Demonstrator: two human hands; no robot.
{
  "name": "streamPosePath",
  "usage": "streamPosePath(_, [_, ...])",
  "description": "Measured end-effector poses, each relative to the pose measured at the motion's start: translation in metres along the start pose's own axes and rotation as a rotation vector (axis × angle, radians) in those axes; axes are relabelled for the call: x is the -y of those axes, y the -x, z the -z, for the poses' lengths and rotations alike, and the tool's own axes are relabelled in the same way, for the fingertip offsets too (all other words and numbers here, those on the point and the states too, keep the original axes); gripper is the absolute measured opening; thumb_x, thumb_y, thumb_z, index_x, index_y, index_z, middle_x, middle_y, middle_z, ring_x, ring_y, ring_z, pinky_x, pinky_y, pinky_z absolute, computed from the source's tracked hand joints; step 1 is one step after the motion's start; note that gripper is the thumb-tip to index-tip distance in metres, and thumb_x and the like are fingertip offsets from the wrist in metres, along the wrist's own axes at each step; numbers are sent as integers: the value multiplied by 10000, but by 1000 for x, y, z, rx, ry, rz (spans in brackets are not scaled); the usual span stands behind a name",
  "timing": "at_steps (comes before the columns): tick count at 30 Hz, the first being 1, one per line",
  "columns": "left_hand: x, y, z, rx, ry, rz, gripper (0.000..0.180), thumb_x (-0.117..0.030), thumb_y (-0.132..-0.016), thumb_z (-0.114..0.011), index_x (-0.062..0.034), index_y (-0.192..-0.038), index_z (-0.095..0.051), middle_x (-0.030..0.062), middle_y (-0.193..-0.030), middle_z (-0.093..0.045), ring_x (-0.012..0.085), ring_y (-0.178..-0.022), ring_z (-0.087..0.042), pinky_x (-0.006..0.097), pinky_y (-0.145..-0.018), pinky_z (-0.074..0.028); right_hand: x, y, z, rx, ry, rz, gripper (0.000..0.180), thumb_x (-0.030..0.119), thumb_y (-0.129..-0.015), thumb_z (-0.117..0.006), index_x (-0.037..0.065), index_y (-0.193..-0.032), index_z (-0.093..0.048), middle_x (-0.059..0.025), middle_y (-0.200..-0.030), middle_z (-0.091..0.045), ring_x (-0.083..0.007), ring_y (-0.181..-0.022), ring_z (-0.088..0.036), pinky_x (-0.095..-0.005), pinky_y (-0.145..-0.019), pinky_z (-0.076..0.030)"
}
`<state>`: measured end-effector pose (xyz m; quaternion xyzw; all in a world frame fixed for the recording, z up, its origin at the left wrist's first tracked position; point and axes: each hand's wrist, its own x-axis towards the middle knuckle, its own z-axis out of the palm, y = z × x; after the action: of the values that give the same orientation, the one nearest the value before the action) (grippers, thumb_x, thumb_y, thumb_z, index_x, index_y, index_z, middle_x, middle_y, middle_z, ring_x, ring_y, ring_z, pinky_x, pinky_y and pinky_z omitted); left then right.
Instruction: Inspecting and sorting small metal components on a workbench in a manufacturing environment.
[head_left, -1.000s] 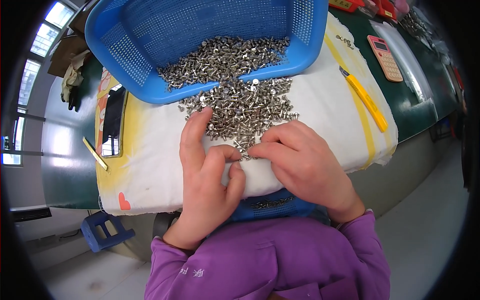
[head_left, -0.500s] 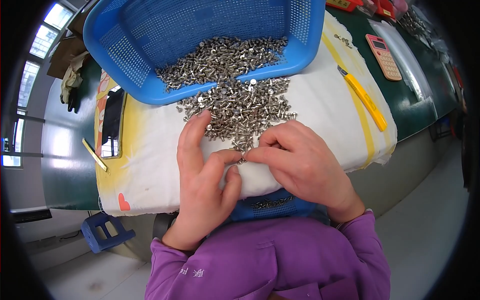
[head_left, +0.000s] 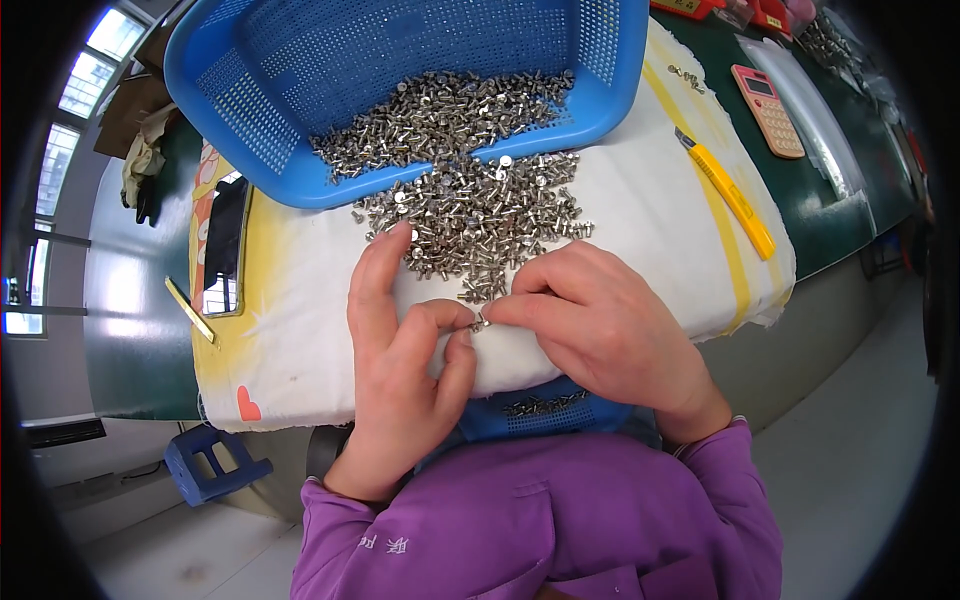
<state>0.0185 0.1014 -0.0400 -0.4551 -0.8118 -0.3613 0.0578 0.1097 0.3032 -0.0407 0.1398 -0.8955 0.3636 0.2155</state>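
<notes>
A heap of small silver fasteners [head_left: 490, 215], with flat heads and short shanks like rivets or screws, spills from a blue basket [head_left: 350, 185] onto a white cloth [head_left: 300, 340]. At its near tip, my hands meet over a few loose fasteners [head_left: 480, 323]. My left hand [head_left: 405, 370] has its fingers apart, the bent index fingertip touching these pieces and the thumb just below. The other fingers reach up beside the heap. My right hand [head_left: 610, 325] is closed in a pinch at the same pieces; what lies between its fingertips is mostly hidden.
A yellow utility knife [head_left: 730, 195] lies on the cloth at right, a phone [head_left: 226, 245] at left. Beyond the knife is a pink calculator [head_left: 767, 110] on the green table. A second blue basket [head_left: 540, 420] holding fasteners sits below the table edge, against my body.
Both hands have shifted slightly. A few fasteners now show between my fingertips, a little apart from the heap's near tip.
</notes>
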Motion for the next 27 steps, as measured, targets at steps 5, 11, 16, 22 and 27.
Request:
streamPosePath(5, [-1, -1, -2, -3, 0, 0, 185, 54, -785, -693, -34, -946, -679, 280, -1569, -378, 492, -1460, -363, 547, -1193, -305, 1, 0, 0, -6, 2, -21, 369, -41, -761, -659, 51, -1110, -735, -84, -992, -625, -291, -899, -612, -395, -782, -500])
streamPosePath(11, [2, -4, 0, 57, 27, -44, 162, 27, -780, -718, -48, -923, -700, 254, -1561, -415, 502, -1453, -367, 558, -1183, -320, 1, 4, 2, 11, 22, -18, 332, -33, -760, -667, 65, -1069, -739, -77, -975, -637, -287, -886, -619, -393, -784, -506])
streamPosePath(16, [1, -6, 8, 149, 34, -128, 163, -1, -781, -741, -55, -930, -705, 249, -1562, -419, 508, -1457, -358, 560, -1182, -322, 3, 8, 5, 33, 16, -10, 321, -31, -761, -674, 78, -1056, -740, -80, -973, -646, -284, -883, -628, -385, -784, -513])
streamPosePath(22, [0, -3, 5, 75, 62, -56, 234, -23, -790, -745, -65, -1016, -703, 262, -1559, -414, 509, -1456, -358, 562, -1183, -320, 4, 6, 0, -81, -20, -83, 313, -44, -787, -668, 68, -1072, -729, -87, -991, -646, -294, -898, -629, -395, -788, -521])
streamPosePath(27, [-1, -5, 2, 89, 11, -75, 217, -24, -798, -735, -64, -1009, -708, 261, -1552, -422, 511, -1453, -360, 564, -1184, -321, 3, 7, 0, -54, 31, -89, 296, -40, -791, -669, 62, -1063, -724, -90, -997, -639, -297, -903, -627, -404, -783, -520])
